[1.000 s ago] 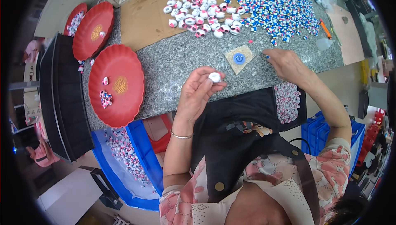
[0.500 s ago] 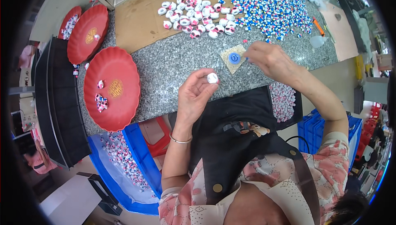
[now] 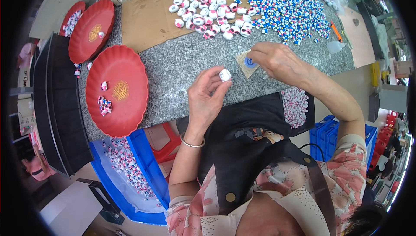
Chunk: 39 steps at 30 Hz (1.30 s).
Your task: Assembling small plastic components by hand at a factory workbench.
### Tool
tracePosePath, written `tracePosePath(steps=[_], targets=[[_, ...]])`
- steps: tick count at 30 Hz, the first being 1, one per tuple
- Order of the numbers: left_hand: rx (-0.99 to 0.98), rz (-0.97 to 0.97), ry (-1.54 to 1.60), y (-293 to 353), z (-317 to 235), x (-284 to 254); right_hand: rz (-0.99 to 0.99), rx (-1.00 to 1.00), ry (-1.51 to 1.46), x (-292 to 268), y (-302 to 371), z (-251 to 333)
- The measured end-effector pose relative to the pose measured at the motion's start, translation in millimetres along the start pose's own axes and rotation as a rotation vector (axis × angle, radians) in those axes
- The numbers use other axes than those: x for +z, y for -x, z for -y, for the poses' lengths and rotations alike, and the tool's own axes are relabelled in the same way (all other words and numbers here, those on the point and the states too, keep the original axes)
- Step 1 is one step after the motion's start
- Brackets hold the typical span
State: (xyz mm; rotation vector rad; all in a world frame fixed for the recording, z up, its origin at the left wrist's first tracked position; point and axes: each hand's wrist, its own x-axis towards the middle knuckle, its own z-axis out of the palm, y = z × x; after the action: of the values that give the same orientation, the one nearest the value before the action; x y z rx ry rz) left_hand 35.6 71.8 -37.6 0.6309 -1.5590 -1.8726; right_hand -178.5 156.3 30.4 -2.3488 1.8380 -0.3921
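My left hand (image 3: 205, 98) pinches a small white rounded plastic piece (image 3: 225, 75) between thumb and fingertips, above the front of the grey speckled counter. My right hand (image 3: 277, 63) is closed, its fingertips together at the edge of a small round blue dish (image 3: 250, 62). This dish rests on a beige textured square pad (image 3: 243, 69). What the right fingertips hold, if anything, is hidden. Beyond the hands lies a group of white pieces with pink and black parts (image 3: 212, 15). Right of it spreads a heap of tiny blue and white pieces (image 3: 288, 8).
A large red scalloped tray (image 3: 136, 73) holding several small figures stands at the left, with another red tray (image 3: 82, 47) behind. Flat brown cardboard (image 3: 143, 24) covers the far counter. An orange tool (image 3: 336, 31) lies at right. Below is a blue bin (image 3: 149, 166) of small pieces.
My right hand has moved slightly left, bringing its fingertips onto the edge of the blue dish. My left hand still holds the white piece, now turned a little.
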Motion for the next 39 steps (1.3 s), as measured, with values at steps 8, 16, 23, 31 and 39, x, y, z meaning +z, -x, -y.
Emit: tracePosePath(steps=[8, 16, 23, 31, 39], targets=[[0.239, -0.051, -0.168, -9.5, 20.1, 25.3, -0.246, 0.377, -0.437, 6.1, 19.4, 18.6], [0.288, 0.171, -0.291, -6.9, 5.8, 32.4, -0.24, 0.52, -0.914, 10.0, 38.9, 26.2], [-0.067, 0.422, 0.02, -7.1, -12.7, 21.1, -0.279, 0.144, -0.593, 4.6, 36.9, 34.3], [-0.131, 0.357, -0.07, 0.1, -19.1, 8.5, -0.256, 0.118, -0.738, 20.6, 35.7, 23.6], [0.475, -0.341, -1.53, 1.3, -87.3, -109.1, -0.334, 0.443, 0.03, 12.5, 75.6, -63.7]])
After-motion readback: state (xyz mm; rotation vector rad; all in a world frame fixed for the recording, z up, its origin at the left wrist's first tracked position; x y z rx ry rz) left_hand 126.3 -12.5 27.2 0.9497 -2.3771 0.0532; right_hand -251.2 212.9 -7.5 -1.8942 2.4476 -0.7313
